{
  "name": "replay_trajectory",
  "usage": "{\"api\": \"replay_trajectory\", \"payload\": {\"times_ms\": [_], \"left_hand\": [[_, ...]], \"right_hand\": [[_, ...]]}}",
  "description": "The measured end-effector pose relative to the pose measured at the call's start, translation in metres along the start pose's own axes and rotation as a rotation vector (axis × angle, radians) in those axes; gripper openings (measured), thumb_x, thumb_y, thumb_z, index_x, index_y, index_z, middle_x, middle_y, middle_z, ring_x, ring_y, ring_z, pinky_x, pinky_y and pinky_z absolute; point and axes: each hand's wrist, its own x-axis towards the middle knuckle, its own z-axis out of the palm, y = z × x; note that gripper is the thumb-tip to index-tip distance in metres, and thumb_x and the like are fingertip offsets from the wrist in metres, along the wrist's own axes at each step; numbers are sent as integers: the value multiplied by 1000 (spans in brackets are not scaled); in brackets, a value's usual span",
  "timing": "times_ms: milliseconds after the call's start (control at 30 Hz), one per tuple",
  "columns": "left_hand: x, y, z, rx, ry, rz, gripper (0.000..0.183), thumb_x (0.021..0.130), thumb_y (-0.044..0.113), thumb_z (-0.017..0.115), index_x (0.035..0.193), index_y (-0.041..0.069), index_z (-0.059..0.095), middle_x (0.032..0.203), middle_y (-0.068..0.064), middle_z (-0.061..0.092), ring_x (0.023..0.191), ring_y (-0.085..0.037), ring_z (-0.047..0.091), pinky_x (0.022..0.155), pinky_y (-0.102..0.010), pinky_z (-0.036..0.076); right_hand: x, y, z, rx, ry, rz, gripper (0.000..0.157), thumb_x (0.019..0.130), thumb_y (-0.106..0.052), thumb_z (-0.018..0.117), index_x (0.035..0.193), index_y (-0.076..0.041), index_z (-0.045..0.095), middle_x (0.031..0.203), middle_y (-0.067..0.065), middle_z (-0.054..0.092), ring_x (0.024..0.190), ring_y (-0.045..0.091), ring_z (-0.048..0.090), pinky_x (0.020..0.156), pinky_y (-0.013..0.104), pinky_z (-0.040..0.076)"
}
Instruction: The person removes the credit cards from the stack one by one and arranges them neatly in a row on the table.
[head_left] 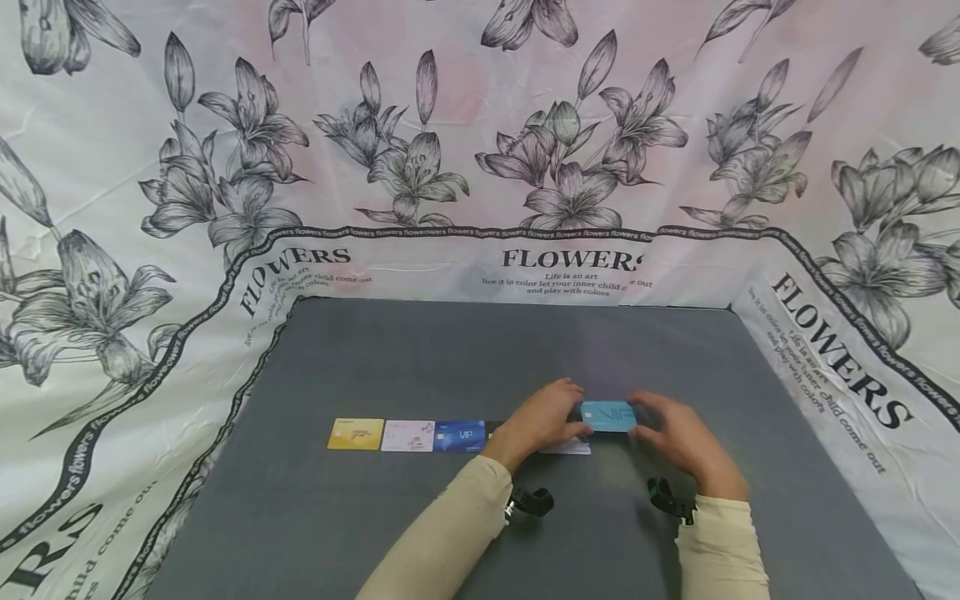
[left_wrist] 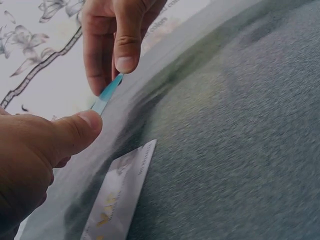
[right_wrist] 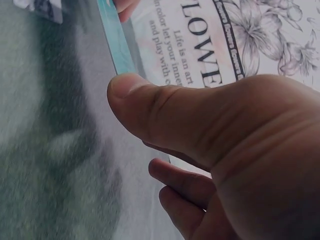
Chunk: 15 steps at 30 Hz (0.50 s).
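Both hands hold a light-blue VIP card (head_left: 608, 416) between them, raised a little over the grey table. My left hand (head_left: 542, 417) pinches its left edge, while the thumb and fingers of my right hand (head_left: 682, 433) grip the right edge. The right wrist view shows the card (right_wrist: 117, 45) nearly edge-on at the thumb tip. Under the left hand lies a silvery-white card with gold lettering (left_wrist: 120, 190), mostly hidden in the head view. Left of it, in a row, are a gold card (head_left: 356, 434), a pale pink card (head_left: 408, 436), a blue VIP card (head_left: 459, 436) and a dark card, largely covered.
The cards lie edge to edge on a dark grey tabletop (head_left: 337, 525). White cloth printed with lilies and lettering (head_left: 420, 262) rises behind the table and along both sides. Dark straps (head_left: 531, 502) sit near both wrists, by the beige sleeves.
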Motion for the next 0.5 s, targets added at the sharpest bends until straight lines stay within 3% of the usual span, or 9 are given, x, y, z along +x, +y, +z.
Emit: {"api": "replay_trajectory", "payload": {"times_ms": [267,500], "left_hand": [[3,8,11,49,17,60,49,103,43,78,138,9,75,151,-6,69,154,-26,54,128,-31,43],[1,15,18,54,25,31,51,101,46,80,137,10,76,149,-3,71,152,-24,56,125,-31,46]], "right_hand": [[-12,12,3,-1,-12,15,52,99,-15,82,146,0,65,149,31,64,138,57,58,108,75,49],[-17,17,7,-19,-3,28,51,97,-15,83,143,0,67,147,32,64,137,58,58,108,74,49]]}}
